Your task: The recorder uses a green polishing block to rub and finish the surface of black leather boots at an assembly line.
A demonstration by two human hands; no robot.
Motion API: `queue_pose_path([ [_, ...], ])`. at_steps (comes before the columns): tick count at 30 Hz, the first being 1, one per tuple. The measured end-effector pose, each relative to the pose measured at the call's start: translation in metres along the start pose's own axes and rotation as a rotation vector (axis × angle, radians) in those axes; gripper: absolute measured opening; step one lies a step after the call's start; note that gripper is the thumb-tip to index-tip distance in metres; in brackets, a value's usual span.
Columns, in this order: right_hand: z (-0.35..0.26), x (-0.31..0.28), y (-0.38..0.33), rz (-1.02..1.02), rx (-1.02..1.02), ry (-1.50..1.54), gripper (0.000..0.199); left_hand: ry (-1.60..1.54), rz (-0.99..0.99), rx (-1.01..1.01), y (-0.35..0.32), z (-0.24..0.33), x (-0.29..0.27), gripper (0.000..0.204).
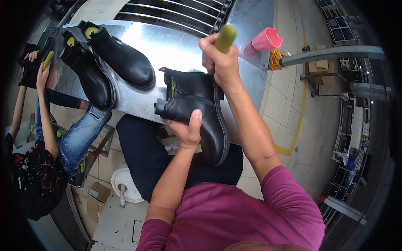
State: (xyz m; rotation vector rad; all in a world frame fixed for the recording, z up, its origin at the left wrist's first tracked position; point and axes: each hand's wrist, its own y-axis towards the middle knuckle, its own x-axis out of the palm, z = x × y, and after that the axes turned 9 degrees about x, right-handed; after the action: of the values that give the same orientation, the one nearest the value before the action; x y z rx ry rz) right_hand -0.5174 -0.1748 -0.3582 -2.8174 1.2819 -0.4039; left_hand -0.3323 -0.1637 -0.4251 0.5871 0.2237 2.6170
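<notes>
A black ankle boot [213, 134] lies on its side at the table's near edge, toe pointing toward me, its yellow-green lining showing at the opening. My left hand [186, 130] grips the shaft from below, thumb on top of the leather. My right hand [222, 65] is a fist around an olive-green rounded handle [226, 37], held upright beside the heel and sole edge. The tool's lower end is mostly hidden, so its kind cannot be told. Two more black boots, a nearer one [90, 79] and another [125, 60], stand to the left on the metal table [144, 102].
A pink cup [266, 40] rests at the table's right, near an orange-yellow bundle [275, 60]. Behind the table runs a roller rack [176, 17]. At left, a co-worker's hand [42, 76] holds a similar green handle by another dark boot. A grey metal bar [335, 54] juts in from the right.
</notes>
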Motion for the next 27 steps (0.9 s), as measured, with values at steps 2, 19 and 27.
queue_pose_path([
  [2, 0.002, -0.006, -0.012, 0.066, -0.135, 0.113, 0.012, 0.084, -0.136, 0.009, 0.001, -0.004, -0.006, 0.030],
  [19, 0.010, -0.021, -0.083, 0.096, -0.108, 0.437, 0.013, 0.011, -0.061, -0.042, -0.008, -0.011, 0.000, 0.041],
  [27, 0.014, -0.037, -0.080, 0.010, -0.032, 0.653, 0.019, 0.010, -0.112, -0.073, -0.012, -0.015, -0.007, 0.056],
])
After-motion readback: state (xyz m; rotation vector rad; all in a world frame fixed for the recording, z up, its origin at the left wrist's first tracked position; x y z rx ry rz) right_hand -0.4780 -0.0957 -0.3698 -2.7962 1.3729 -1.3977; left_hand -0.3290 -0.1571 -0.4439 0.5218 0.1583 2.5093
